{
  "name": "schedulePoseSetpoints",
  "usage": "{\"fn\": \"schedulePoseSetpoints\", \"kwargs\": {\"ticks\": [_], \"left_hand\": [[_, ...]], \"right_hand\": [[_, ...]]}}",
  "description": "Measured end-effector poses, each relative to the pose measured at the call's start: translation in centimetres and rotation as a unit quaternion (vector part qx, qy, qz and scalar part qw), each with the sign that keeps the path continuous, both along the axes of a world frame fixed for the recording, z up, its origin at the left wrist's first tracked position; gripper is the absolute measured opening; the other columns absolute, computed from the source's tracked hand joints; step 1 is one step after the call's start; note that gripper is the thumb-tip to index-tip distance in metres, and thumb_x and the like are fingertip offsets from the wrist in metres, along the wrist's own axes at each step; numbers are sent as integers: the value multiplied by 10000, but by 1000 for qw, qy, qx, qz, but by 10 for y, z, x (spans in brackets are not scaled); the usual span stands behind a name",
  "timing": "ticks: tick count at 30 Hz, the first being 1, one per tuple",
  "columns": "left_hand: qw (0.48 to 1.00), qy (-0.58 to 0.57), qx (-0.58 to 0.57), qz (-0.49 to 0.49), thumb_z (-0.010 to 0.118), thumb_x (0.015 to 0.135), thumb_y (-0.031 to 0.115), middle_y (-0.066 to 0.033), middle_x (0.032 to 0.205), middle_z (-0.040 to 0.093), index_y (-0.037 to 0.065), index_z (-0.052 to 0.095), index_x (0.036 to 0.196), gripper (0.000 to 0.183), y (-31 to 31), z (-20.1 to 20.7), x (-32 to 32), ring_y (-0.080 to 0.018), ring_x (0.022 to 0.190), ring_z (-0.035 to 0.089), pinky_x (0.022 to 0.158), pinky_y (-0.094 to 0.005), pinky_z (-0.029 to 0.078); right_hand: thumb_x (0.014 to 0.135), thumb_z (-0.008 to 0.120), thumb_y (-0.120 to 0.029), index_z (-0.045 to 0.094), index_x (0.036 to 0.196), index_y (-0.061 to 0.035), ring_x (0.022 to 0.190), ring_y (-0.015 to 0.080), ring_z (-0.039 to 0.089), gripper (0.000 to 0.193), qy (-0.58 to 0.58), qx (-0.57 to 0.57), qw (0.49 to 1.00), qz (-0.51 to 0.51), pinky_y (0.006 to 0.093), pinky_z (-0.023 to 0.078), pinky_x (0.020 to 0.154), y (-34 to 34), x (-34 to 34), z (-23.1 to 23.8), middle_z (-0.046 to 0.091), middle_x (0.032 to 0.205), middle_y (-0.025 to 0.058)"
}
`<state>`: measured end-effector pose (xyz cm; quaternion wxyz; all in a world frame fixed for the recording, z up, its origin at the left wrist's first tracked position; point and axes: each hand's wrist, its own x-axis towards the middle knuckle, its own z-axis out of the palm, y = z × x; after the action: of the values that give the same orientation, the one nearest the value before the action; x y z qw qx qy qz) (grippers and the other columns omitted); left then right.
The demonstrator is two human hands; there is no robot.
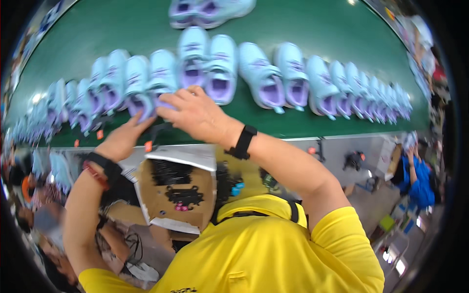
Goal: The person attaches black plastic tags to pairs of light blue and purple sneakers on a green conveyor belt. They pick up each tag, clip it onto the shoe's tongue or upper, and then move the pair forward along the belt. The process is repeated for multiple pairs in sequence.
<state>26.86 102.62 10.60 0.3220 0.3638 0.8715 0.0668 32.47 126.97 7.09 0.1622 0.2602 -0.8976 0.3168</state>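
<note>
Two light blue sneakers with purple lining stand side by side under my hands, heels toward me. My left hand [124, 138] pinches the heel of the left sneaker [137, 73]. Fingers of my right hand [198, 116] are bent over the heel of the right sneaker [163, 68]; the fingertips partly cover its opening. Between my hands hangs a thin black plastic piece [159, 129], blurred, with an orange tag [148, 145] below it. Whether a hand touches this piece cannot be made out. Just right of my right hand stands another pair of sneakers [221, 58].
A green table [312, 29] carries a long row of similar sneakers [293, 73] to both sides, with one more pair [210, 12] farther back. An open cardboard box [209, 188] below the edge holds black plastic pieces and small pink ones. A person in blue [421, 180] is at the right.
</note>
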Motion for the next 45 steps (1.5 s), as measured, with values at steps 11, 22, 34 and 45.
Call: {"fn": "schedulePoseSetpoints", "kwargs": {"ticks": [11, 22, 34, 45], "left_hand": [[973, 207, 79, -61, 821, 579, 183, -170, 1150, 542, 135, 585, 1119, 591, 148, -30, 3, -358, 1154, 446, 1028, -502, 294], [988, 99, 114, 35, 742, 733, 280, -170, 1112, 558, 139, 600, 1121, 437, 163, -58, 18, -367, 1086, 505, 985, -494, 322], [981, 50, 185, 20, 633, 747, 19, -143, 971, 604, 35, 571, 1037, 297, 106, -51, -20, -366, 882, 592, 745, -427, 478], [981, 54, 185, 18, 622, 759, 44, -130, 900, 592, 39, 576, 914, 162, 97, -58, -25, -359, 817, 609, 698, -444, 487]], "right_hand": [[710, 740, -122, 577, 903, -29, 847, 324, 591, 269, -465, 49, 773, -428, 395, 483, 736, 285, 273, -6, 586, 909, 139], [800, 653, -141, 533, 833, -25, 695, 296, 549, 170, -477, -72, 761, -435, 372, 462, 655, 266, 266, -5, 552, 724, 132], [970, 450, -228, 420, 880, -28, 440, 110, 473, 222, -580, -382, 699, -171, 276, 391, 433, 29, 61, 3, 579, 621, 74], [976, 444, -208, 440, 893, -18, 422, 123, 464, 206, -594, -369, 688, -195, 267, 387, 424, 0, 50, -9, 575, 616, 81]]}}
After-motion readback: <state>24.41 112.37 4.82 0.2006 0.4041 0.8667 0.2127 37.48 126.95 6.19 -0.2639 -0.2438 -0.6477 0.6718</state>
